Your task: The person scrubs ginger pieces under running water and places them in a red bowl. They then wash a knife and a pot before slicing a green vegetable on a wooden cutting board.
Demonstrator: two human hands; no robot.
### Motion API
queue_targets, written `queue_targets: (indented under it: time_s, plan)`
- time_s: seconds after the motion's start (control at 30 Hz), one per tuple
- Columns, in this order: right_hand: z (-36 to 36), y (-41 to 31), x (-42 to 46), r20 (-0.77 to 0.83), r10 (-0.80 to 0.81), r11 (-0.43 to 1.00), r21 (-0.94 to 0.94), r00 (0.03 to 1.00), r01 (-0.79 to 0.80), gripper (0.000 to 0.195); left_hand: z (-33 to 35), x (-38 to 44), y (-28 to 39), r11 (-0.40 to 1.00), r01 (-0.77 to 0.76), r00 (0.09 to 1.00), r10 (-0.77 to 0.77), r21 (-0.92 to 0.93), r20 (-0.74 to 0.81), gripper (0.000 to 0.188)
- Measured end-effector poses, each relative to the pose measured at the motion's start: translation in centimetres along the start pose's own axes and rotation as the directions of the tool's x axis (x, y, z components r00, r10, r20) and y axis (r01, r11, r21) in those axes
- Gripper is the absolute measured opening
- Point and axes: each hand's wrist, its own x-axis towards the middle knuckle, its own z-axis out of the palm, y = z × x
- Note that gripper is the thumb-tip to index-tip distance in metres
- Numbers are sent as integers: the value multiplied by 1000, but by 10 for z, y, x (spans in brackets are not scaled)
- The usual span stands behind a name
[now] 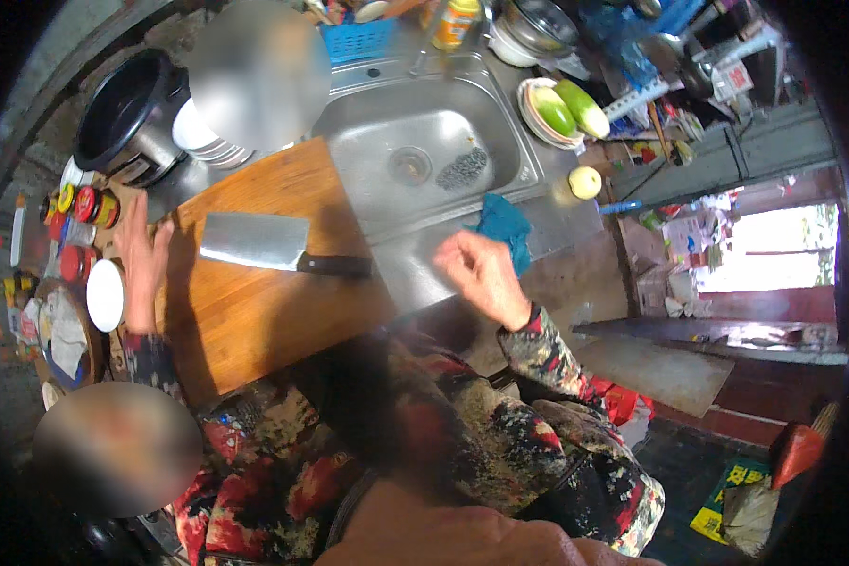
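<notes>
A wooden cutting board (255, 318) lies on the counter before me. A cleaver (255, 240) rests flat on it, its broad blade to the left and its dark handle (336, 266) to the right. My left hand (141, 262) is upright along the board's left edge, fingers extended, thumb apart and nothing in it; whether it touches the board is unclear. Over the counter's front edge, my right hand (482, 276) is loosely curled and slightly blurred, with nothing visible in it. Just behind that hand lies a crumpled teal cloth (506, 223), partly covered by it.
Behind the board is a steel sink (361, 191) with a dark textured patch (461, 168) in it. Stacked plates (530, 127) hold green-and-white vegetable pieces (581, 107); a pale round item (584, 182) sits nearby. Jars (97, 206), a white dish (105, 296) and a deep pot (131, 113) crowd the left.
</notes>
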Motion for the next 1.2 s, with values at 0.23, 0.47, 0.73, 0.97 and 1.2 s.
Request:
queue_targets:
  time_s: [0.23,0.47,0.73,0.97,1.2]
  plan:
    - [-73,152,2,-455,217,888,-275,864,-368,40,-98,-112,115,973,55,994,-33,-222,104,48]
    - [-138,242,43,-692,142,853,-277,707,-443,54,-68,-208,158,701,456,887,-410,-549,214,45]
    - [-182,282,135,-773,8,873,-304,634,-381,64,-70,-223,199,684,520,849,-479,-511,223,44]
    - [-193,320,171,-511,140,854,-371,848,-365,86,-65,-223,218,742,563,826,-503,-364,253,43]
    - [-191,333,179,-590,142,907,-244,795,-343,66,-63,-213,238,768,541,840,-474,-343,264,42]
